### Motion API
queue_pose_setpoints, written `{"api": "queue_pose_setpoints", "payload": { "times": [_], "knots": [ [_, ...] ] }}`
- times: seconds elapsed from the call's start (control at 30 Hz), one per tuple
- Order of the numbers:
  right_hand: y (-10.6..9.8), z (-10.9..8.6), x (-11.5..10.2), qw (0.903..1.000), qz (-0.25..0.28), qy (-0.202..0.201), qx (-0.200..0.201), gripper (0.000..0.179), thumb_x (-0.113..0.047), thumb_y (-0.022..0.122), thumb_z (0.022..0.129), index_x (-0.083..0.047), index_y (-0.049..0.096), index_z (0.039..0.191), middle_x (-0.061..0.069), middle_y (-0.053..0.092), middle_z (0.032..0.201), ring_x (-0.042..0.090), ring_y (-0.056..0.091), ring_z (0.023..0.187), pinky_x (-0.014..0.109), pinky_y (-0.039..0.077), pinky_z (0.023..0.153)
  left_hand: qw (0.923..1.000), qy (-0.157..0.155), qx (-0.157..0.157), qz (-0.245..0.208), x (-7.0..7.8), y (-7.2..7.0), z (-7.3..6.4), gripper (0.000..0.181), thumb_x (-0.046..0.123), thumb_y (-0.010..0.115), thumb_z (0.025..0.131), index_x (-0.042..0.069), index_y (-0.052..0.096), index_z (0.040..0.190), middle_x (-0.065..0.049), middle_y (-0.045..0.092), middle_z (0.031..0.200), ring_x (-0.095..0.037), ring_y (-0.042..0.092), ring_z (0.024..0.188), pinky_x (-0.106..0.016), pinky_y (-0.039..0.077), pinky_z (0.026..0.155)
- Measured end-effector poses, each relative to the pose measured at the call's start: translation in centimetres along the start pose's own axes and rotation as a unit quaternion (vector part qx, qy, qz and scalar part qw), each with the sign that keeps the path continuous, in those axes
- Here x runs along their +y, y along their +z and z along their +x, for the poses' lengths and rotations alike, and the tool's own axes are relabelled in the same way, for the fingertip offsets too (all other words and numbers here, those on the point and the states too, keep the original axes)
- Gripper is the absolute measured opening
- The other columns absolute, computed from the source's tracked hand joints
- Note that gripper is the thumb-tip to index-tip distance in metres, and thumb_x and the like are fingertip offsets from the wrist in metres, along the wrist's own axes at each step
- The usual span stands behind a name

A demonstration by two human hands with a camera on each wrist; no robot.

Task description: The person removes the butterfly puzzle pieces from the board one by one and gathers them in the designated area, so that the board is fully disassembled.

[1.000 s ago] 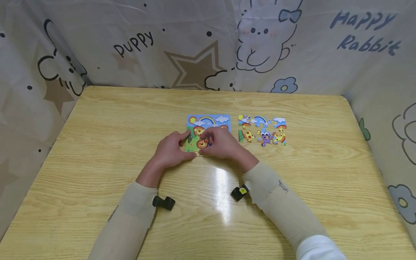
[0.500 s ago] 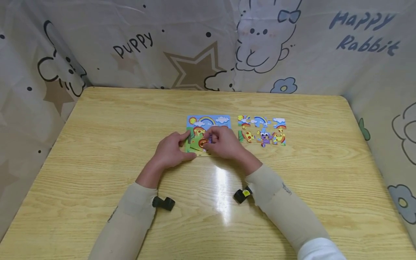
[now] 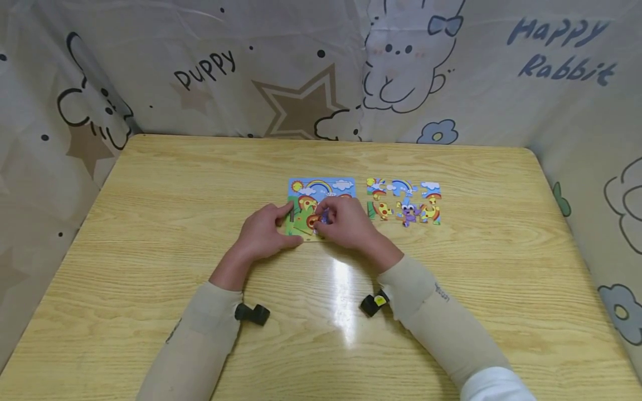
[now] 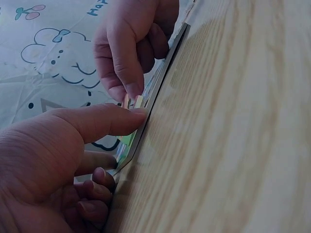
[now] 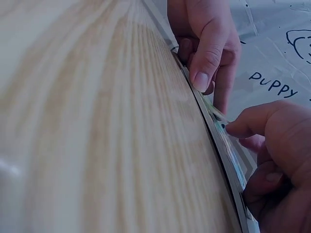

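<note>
A colourful jigsaw board with a sun and rainbow lies flat on the wooden table. My left hand holds its near left corner, thumb on the near edge and forefinger along the left side. Between thumb and fingers, my right hand pinches a green-and-orange puzzle piece over the board's lower left part. In the right wrist view the piece looks tilted, its edge raised off the board. The right hand covers the board's lower right part.
Several loose puzzle pieces lie in two rows just right of the board. The wooden table extends around it, and a printed cloth hangs along the back and sides. A black wrist camera sits at the left cuff.
My right hand has shifted slightly right with the puzzle piece, which came to sit tilted over the board. The left hand has kept its place at the corner.
</note>
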State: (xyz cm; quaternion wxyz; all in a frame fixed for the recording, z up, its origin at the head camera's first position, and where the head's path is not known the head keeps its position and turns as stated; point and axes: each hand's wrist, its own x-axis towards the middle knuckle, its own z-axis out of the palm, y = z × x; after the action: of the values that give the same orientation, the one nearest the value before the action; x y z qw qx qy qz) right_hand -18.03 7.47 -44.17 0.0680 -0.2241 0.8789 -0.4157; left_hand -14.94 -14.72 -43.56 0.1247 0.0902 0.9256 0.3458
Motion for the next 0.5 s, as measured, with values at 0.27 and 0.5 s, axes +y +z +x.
{"api": "queue_pose_setpoints", "payload": {
  "times": [0.27, 0.5],
  "knots": [
    [-0.6, -0.9, 0.9, 0.9993, 0.026, -0.005, 0.028, 0.010, -0.013, 0.074, 0.085, -0.014, 0.074, 0.095, -0.001, 0.042, 0.051, 0.013, 0.042, 0.048, 0.032, 0.043, 0.062, 1.0000, -0.001, 0.002, 0.000, -0.1, 0.1, 0.0, 0.090, 0.038, 0.086, 0.077, 0.014, 0.044, 0.152, -0.008, 0.054, 0.096, -0.024, 0.046, 0.081, -0.038, 0.038, 0.073],
    [-1.6, -2.2, 1.6, 0.9978, 0.053, 0.003, 0.040, 0.009, -0.015, 0.075, 0.087, -0.015, 0.072, 0.095, -0.001, 0.036, 0.052, 0.013, 0.036, 0.048, 0.033, 0.040, 0.059, 1.0000, -0.002, 0.000, -0.006, -0.1, 0.1, 0.0, 0.090, 0.037, 0.086, 0.077, 0.013, 0.043, 0.152, -0.008, 0.053, 0.095, -0.024, 0.045, 0.080, -0.038, 0.038, 0.073]
  ]
}}
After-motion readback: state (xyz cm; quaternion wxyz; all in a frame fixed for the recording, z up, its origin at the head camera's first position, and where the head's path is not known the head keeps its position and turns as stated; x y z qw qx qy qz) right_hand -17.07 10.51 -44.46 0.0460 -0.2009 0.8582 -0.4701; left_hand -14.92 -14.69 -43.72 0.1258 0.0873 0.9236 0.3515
